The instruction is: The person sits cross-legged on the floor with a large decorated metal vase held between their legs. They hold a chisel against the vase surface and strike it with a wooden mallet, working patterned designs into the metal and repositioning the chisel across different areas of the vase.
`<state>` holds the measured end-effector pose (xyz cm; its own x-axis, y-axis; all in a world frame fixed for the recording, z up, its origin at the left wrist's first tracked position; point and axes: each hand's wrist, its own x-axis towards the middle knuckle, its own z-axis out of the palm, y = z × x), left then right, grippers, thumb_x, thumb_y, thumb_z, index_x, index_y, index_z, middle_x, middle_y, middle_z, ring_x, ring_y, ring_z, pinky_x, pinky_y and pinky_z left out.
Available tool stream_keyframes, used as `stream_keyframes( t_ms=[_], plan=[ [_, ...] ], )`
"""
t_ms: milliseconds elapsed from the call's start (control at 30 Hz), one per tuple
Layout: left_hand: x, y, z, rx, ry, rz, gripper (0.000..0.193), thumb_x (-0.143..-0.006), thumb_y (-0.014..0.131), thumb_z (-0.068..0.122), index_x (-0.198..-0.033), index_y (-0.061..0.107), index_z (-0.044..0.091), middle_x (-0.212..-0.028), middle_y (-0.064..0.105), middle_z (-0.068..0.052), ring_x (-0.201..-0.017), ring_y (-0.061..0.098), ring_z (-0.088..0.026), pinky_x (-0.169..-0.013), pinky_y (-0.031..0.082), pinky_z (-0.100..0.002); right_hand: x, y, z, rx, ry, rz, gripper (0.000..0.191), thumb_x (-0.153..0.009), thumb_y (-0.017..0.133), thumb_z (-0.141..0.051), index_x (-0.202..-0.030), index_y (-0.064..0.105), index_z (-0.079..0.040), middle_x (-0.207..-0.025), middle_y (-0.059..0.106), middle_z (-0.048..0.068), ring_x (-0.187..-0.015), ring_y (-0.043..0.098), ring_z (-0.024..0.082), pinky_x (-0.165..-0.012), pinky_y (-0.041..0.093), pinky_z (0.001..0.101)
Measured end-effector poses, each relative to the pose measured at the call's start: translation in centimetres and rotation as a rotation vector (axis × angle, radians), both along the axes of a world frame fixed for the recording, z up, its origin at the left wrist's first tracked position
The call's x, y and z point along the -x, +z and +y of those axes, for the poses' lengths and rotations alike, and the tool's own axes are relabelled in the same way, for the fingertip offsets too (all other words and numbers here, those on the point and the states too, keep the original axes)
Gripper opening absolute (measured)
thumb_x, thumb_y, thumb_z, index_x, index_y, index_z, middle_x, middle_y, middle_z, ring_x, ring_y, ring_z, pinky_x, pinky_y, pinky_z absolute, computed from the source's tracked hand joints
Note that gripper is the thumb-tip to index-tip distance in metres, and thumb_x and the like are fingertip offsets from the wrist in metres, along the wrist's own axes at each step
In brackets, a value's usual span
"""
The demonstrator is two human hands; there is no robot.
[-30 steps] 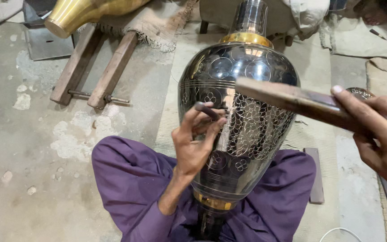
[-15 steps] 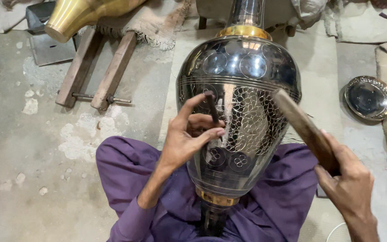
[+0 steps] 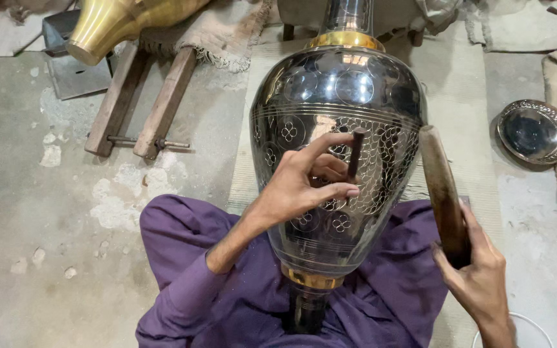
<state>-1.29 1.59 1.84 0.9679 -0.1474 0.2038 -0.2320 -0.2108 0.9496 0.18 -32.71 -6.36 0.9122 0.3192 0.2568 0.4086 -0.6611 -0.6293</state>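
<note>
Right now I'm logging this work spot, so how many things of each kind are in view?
Metal vessels: 3 (dark engraved vase, brass vase, shallow metal bowl)
Hand tools: 2 (chisel in the left hand, wooden mallet in the right hand)
Wooden frames: 1
Total: 6

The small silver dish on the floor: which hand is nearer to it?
Right. The right hand, holding the wooden mallet, is below and left of the silver dish. The left hand holds the chisel against the large engraved vase, farther left.
</note>
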Motion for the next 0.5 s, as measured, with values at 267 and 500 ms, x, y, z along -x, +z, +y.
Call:
stream_keyframes(
  t_ms=[267, 500],
  plan=[
    [-2.8, -0.6, -2.5, -0.394, -0.318, -0.134, 0.065, -0.086, 0.076, 0.012, -0.146, 0.055, 0.026, -0.091, 0.080, -0.002, -0.081, 0.078, -0.015, -0.081, 0.067, -0.035, 1.2, 0.4, 1.7, -0.009, -0.059, -0.038, 0.075, -0.079, 0.084, -0.013, -0.149, 0.058, -0.011, -0.101, 0.073, 0.016, -0.087, 0.074, 0.023, -0.074, 0.059, 0.0372],
    [-4.4, 0.7, -3.2, -0.583, -0.489, -0.189, 0.059, -0.084, 0.076, 0.011, -0.140, 0.061, 0.023, -0.093, 0.080, -0.005, -0.084, 0.079, -0.018, -0.075, 0.063, -0.039, 1.9, -0.1, 1.4, -0.005, -0.106, -0.074, 0.072, -0.083, 0.083, -0.011, -0.150, 0.059, -0.012, -0.097, 0.069, 0.013, -0.080, 0.070, 0.023, -0.070, 0.055, 0.0383]
  ],
)
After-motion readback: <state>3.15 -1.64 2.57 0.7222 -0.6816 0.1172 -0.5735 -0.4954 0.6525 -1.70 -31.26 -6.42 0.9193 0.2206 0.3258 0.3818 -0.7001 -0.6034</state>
